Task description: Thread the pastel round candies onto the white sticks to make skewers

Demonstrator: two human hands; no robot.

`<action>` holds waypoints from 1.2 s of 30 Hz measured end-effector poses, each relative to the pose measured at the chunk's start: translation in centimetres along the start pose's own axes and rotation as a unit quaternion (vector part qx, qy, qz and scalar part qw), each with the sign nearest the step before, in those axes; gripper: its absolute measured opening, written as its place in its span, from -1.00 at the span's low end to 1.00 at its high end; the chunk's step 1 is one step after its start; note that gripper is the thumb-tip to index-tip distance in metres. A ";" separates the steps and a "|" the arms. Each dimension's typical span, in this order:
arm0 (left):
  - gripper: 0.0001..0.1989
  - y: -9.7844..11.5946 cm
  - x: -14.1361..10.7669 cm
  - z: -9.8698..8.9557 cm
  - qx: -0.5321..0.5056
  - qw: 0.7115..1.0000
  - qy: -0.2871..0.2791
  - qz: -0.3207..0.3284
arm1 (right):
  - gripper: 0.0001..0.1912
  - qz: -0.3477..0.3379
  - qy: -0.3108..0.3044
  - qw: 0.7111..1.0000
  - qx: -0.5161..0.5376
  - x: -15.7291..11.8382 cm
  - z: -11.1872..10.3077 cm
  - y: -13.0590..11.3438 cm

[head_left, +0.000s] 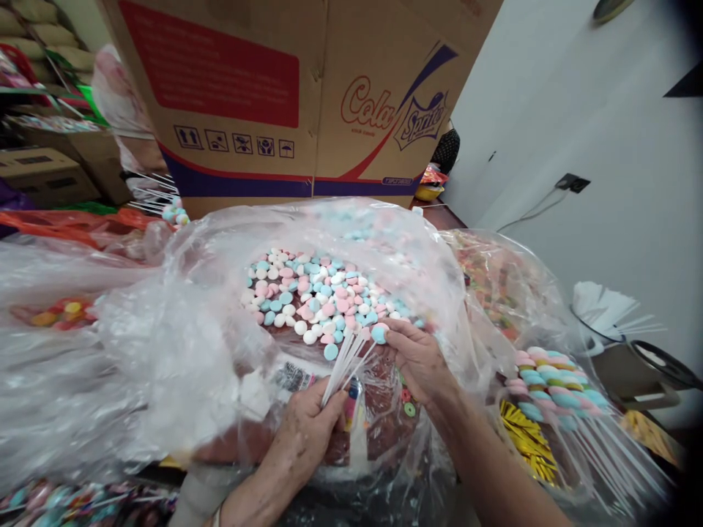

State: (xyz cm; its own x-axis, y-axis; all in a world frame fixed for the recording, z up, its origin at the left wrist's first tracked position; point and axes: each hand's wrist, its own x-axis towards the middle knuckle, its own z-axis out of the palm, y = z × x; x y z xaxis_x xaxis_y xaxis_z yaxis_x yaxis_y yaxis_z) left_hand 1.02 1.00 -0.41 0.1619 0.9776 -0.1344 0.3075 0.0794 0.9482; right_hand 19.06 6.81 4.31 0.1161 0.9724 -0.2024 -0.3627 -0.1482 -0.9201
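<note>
A bundle of several thin white sticks (347,360) is gripped in my left hand (308,419), their upper ends fanned toward the right. Between the thumb and fingers of my right hand (416,356) is a round light-blue candy (378,334), close to the tip of one stick; whether the stick enters it I cannot tell. Just beyond both hands, pink, white and blue candies (328,296) lie loose in a wide clear plastic bag (220,241) spread open on the dark red table. A few small ring candies (407,402) lie below my right wrist.
Behind the bag stands a large cardboard box (307,165). At right are finished-looking marshmallow sticks (560,384), gold twist ties (526,443) and a holder of white sticks (609,311). More plastic bags (82,380) spread across the left.
</note>
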 end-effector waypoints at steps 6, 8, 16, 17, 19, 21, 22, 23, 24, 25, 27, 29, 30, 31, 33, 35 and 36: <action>-0.70 -0.2 0.1 0.1 -0.009 1.000 0.010 0.000 | -0.72 -0.062 -0.003 0.995 -0.082 -0.2 -0.4 1.4; -0.70 -0.3 0.1 0.2 -0.011 1.000 0.014 0.000 | -0.73 -0.110 -0.002 0.981 -0.160 -0.2 -0.9 1.8; -0.69 0.2 0.0 -0.1 -0.011 1.000 -0.007 -0.011 | -0.75 -0.306 -0.081 0.866 -0.387 -0.5 -1.9 1.3; -0.69 0.3 -0.1 -0.1 -0.010 1.000 -0.006 -0.009 | -0.74 -0.312 -0.086 0.860 -0.396 -0.6 -1.9 1.3; -0.69 0.4 -0.1 -0.1 -0.006 1.000 -0.006 -0.006 | -0.74 -0.324 -0.092 0.847 -0.410 -0.9 -1.7 1.4; -0.69 0.4 -0.1 -0.1 -0.004 1.000 -0.002 -0.002 | -0.74 -0.338 -0.096 0.837 -0.419 -1.3 -1.5 1.8; -0.69 0.3 -0.2 -0.1 -0.004 1.000 0.000 0.000 | -0.74 -0.343 -0.100 0.834 -0.420 -1.6 -1.3 2.1; -0.69 0.2 -0.2 -0.1 -0.005 1.000 0.003 0.000 | -0.73 -0.345 -0.106 0.833 -0.420 -1.9 -1.1 2.5; -0.69 0.0 -0.1 -0.1 -0.008 1.000 0.004 -0.001 | -0.73 -0.344 -0.116 0.833 -0.417 -2.2 -0.8 2.9; -0.69 -0.1 -0.1 0.0 -0.012 1.000 0.006 -0.004 | -0.72 -0.340 -0.130 0.834 -0.413 -2.6 -0.5 3.2; -0.70 -0.5 0.0 -0.1 -0.023 1.000 0.014 -0.010 | -0.70 -0.324 -0.164 0.838 -0.407 -3.4 0.2 3.7; -0.72 -0.7 0.0 -0.1 -0.031 0.999 0.029 -0.010 | -0.69 -0.288 -0.202 0.845 -0.403 -4.0 0.7 3.6; -0.73 -0.7 0.0 -0.1 -0.034 0.999 0.036 -0.010 | -0.69 -0.260 -0.217 0.850 -0.403 -4.2 0.7 3.4; -0.72 -0.6 -0.1 -0.2 -0.038 0.998 0.043 -0.013 | -0.69 -0.228 -0.221 0.859 -0.401 -4.2 0.6 3.0; -0.69 -0.3 -0.3 -0.2 -0.046 0.997 0.051 -0.029 | -0.68 -0.177 -0.189 0.880 -0.399 -3.5 -0.1 1.9; -0.66 0.1 -0.4 -0.2 -0.055 0.996 0.056 -0.048 | -0.68 -0.168 -0.106 0.883 -0.424 -1.8 -1.3 0.7; -0.64 0.2 -0.5 -0.2 -0.057 0.995 0.056 -0.056 | -0.70 -0.178 -0.063 0.869 -0.457 -0.8 -1.9 0.2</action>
State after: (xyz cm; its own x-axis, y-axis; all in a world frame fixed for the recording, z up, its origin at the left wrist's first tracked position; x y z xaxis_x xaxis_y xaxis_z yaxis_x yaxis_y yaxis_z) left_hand 0.85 0.59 -0.07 0.0246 0.9765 -0.2140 0.2079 0.2043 0.9566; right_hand 20.68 5.68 3.65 -0.0522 0.9894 0.1354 0.5686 0.1409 -0.8105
